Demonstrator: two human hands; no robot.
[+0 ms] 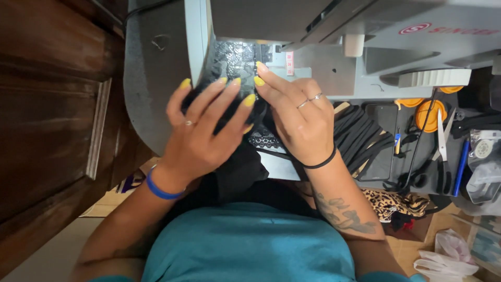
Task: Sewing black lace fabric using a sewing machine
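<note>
I see both hands pressing flat, fingers spread, on black lace [237, 60] running straight ahead under the machine [323, 31] (right hand [300, 117] nearer the needle than left hand [201, 130]).

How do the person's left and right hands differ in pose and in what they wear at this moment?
The left hand lies flat with fingers spread over the black lace fabric; the right hand is angled, its index finger stretched toward the sewing machine. The left wrist carries a blue band, the right a thin black band. The left shows one ring, the right two. Both have yellow nails and press the fabric.
</note>
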